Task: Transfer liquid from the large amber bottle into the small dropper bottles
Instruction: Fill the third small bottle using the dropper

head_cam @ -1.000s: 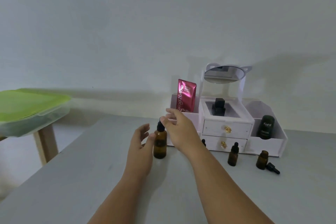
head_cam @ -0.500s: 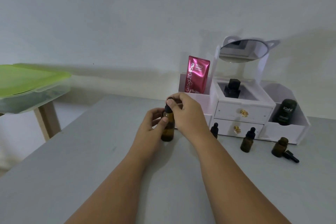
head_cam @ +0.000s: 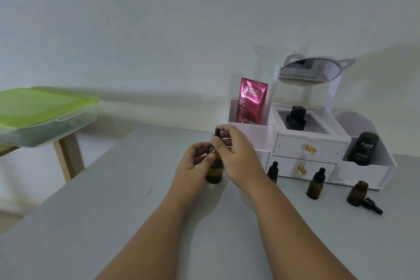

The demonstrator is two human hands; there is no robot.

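Both hands grip the large amber bottle (head_cam: 214, 171) standing upright on the table (head_cam: 113, 211) — left hand (head_cam: 193, 164) around its body, right hand (head_cam: 236, 152) pinching the black dropper cap (head_cam: 217, 134) — with three small dropper bottles (head_cam: 314, 186) to the right, before a white organizer (head_cam: 306, 150)

Left hand (head_cam: 195, 161) curled in side grip; right hand (head_cam: 236, 150) pinching above, forearms converging.
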